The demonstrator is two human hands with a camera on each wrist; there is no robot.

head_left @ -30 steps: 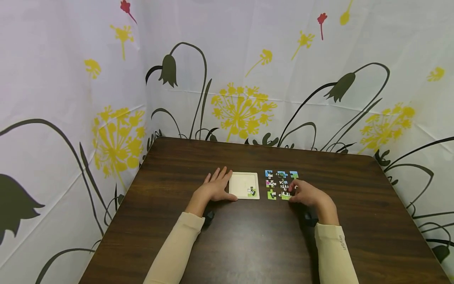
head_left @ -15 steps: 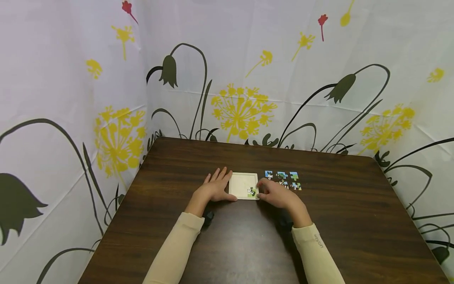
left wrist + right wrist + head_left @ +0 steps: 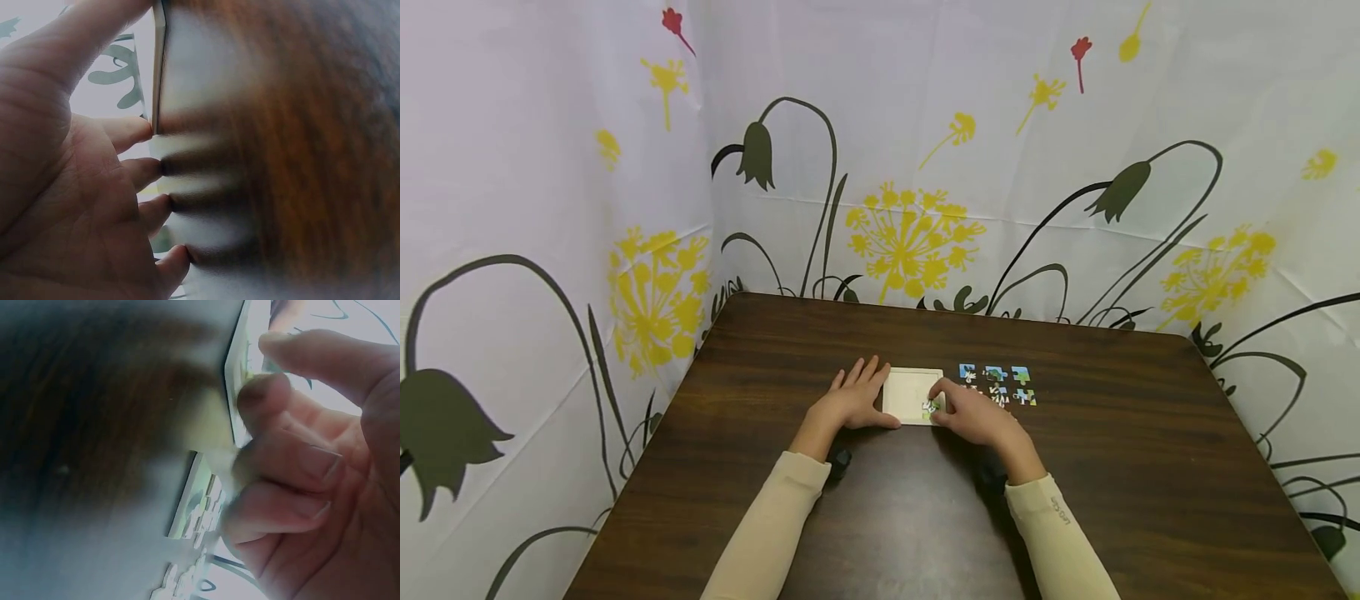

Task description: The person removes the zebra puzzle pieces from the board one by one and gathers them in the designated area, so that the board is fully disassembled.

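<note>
A square wooden puzzle tray point(image 3: 907, 387) lies mid-table, with a green and white panda puzzle piece point(image 3: 928, 414) in its near right corner. My left hand point(image 3: 848, 406) rests at the tray's left side, fingers spread and straight. In the left wrist view, a fingertip of the left hand point(image 3: 81, 206) meets the tray edge point(image 3: 156, 69) and the others touch the tabletop. Over the tray's near right corner, my right hand point(image 3: 976, 415) pinches a small puzzle piece between thumb and index finger. Those fingers mostly hide it. The right hand's other fingers point(image 3: 281, 512) are curled.
Loose puzzle pieces point(image 3: 996, 373) lie in rows right of the tray, the nearer ones partly hidden by my right hand. One green-edged piece point(image 3: 190, 506) shows in the right wrist view. The dark wooden table point(image 3: 1112, 417) meets a flower-printed curtain point(image 3: 1030, 108) behind.
My right hand has moved left from the nearest row of loose pieces, over the tray's right edge, to the panda piece in the corner. My left hand has stayed at the tray.
</note>
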